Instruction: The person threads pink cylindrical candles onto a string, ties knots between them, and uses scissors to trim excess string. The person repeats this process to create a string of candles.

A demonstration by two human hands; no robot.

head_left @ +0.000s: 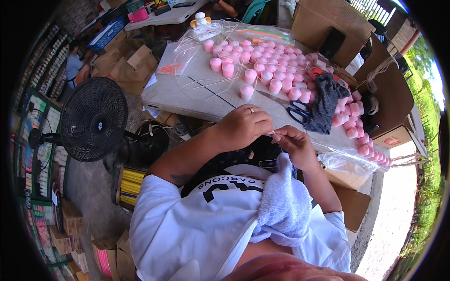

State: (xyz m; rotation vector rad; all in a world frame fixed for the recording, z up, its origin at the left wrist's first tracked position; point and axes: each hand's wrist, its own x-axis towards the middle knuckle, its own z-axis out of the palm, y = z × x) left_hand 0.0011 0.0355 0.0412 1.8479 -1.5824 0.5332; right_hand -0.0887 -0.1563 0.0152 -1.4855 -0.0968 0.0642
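My left hand [246, 124], with a ring on one finger, is closed in a pinch just off the near table edge. Facing it, my right hand [294, 142] is pinched too, the fingertips of both nearly meeting. Between them shows a thin pale strand [270, 134], its ends hidden by the fingers. Beyond the hands, many small pink cup-shaped pieces, like candles [275, 85], stand crowded on the white table [187, 100]. Loops of thin white string [206, 96] lie across its left part. Dark-handled scissors [298, 111] rest next to a dark grey cloth [323, 105].
A black fan [96, 119] stands to the left, near a crate of yellow sticks [132, 185]. Open cardboard boxes [384, 89] hold the table's right side, a phone [332, 42] leaning there. A white towel [285, 201] hangs at my chest. Another person [77, 65] is far left.
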